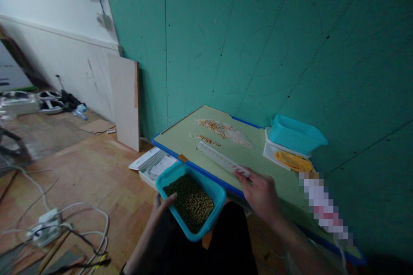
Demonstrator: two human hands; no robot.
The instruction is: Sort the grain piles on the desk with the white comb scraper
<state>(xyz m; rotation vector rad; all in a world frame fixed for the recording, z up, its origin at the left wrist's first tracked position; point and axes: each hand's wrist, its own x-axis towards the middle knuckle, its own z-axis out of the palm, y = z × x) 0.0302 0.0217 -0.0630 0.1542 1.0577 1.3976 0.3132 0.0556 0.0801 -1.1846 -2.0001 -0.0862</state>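
Note:
My left hand (165, 206) is closed on the left rim of a turquoise plastic basket (217, 219), with the thumb over the edge. Inside the basket lie dark green beans (182, 187) and pale yellow beans (200, 206). It is held just off the table's front edge, above my lap. In my right hand (260, 191) is one end of a long white plastic strip (219, 157) with a row of recesses or slots. The strip lies low over the table, beside a short line of yellow beans (211, 142). Farther back spread white grains (240, 136) mixed with yellow beans (211, 125).
The green-topped table (183, 137) has a blue edge and stands against a green wall (206, 43). At its right are another turquoise basket (295, 135), a white tray (272, 154) and a yellow cloth-like item (293, 162). A power strip (48, 227) with cables lies on the floor.

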